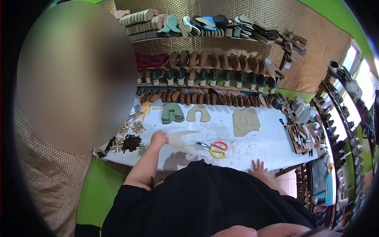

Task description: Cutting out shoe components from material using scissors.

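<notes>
My left hand [159, 138] is closed on the edge of a beige U-shaped cut piece [179, 143], which is smeared by motion over the white table. Just right of that piece lie scissors [213, 149] with one red and one yellow handle, their blades pointing left. My right hand [258, 166] rests with fingers spread at the table's near edge, holding nothing. Farther back sit a stack of green U-shaped pieces [172, 113] and a beige U-shaped piece [198, 113]. Beige sheets [245, 121] with a curved outline on top lie to the right.
Dark scraps [131, 143] and small tan bits [138, 126] lie at the table's left. A tool rack [301, 138] stands at its right end. Shelves of shoes [213, 77] rise behind, with a shoe rack [335, 106] along the right. A large blurred oval hides the upper left.
</notes>
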Motion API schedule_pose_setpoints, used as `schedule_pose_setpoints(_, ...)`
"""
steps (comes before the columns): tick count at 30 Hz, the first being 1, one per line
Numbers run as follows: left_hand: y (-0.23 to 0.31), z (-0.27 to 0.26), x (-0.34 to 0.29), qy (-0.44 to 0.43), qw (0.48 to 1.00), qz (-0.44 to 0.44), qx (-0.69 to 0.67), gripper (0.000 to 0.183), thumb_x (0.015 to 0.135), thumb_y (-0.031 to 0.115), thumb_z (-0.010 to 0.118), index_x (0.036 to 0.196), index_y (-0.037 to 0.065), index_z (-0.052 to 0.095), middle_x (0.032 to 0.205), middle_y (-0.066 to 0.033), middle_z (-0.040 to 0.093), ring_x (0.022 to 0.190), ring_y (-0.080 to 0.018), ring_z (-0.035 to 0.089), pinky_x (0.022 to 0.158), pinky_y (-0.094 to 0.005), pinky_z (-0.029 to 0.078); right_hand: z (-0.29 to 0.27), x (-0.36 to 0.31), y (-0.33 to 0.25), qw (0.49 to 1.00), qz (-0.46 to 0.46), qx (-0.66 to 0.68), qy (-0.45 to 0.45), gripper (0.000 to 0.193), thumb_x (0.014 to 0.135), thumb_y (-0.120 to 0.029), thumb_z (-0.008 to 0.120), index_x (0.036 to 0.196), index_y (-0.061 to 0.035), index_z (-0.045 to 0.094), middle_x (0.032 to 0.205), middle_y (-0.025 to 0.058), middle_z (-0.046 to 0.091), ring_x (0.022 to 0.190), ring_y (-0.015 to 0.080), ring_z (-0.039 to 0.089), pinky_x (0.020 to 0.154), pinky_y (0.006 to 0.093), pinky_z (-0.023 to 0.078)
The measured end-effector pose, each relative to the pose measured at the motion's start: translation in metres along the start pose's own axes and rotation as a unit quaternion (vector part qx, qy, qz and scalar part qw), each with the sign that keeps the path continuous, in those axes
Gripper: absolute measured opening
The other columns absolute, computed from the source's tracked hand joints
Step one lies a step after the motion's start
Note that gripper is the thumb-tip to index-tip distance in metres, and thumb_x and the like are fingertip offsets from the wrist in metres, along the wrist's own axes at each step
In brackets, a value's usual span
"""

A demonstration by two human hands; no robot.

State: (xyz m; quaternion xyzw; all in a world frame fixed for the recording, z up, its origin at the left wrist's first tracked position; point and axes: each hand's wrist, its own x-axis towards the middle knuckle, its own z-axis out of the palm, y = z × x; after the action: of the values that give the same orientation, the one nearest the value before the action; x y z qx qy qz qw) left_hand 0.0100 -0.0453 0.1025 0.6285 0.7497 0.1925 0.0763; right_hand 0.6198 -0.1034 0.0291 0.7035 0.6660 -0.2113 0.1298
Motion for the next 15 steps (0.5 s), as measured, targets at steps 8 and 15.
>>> schedule_pose_setpoints(8, -0.054, 0.041, -0.088, -0.145, 0.971, -0.190, -0.001, 0.048, 0.074, 0.034, 0.071, 0.109, 0.000, 0.065, 0.104, -0.0226, 0.067, 0.099, -0.0381, 0.064, 0.087, -0.0435, 0.051, -0.001, 0.003, 0.003, 0.999, 0.015, -0.003, -0.033, 0.079, 0.092, -0.062, 0.042, 0.154, -0.0323, 0.004, 0.161, 0.0078, -0.006, 0.147, 0.0352, -0.006, 0.111, 0.0666, 0.011)
schedule_pose_setpoints(15, -0.070, 0.009, -0.134, -0.041, 0.975, -0.213, -0.049, 0.056, 0.077, 0.036, 0.070, 0.121, 0.003, 0.060, 0.107, -0.0232, 0.066, 0.102, -0.0378, 0.063, 0.090, -0.0430, 0.049, -0.006, 0.012, -0.012, 0.997, 0.039, -0.010, -0.060, 0.083, 0.090, -0.063, 0.043, 0.154, -0.0326, -0.002, 0.161, 0.0101, -0.010, 0.146, 0.0394, -0.008, 0.110, 0.0679, 0.011)
